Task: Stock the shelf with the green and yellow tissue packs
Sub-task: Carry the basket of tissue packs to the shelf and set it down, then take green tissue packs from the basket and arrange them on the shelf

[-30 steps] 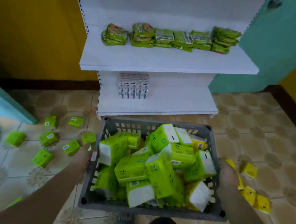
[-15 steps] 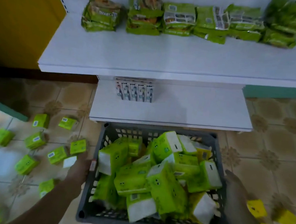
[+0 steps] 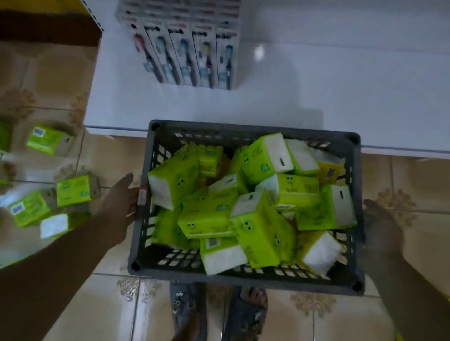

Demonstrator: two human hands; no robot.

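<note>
Seemingly nothing is stocked yet: the bottom shelf [image 3: 335, 98] carries only toothbrush boxes [image 3: 185, 54]. Green tissue packs [image 3: 256, 228] and a few yellow packs [image 3: 329, 172] fill the crate [image 3: 235, 277], and loose packs [image 3: 73, 190] lie on the floor. The left hand [image 3: 125, 199] and right hand [image 3: 380, 229], well apart, grip the crate's sides.
</note>
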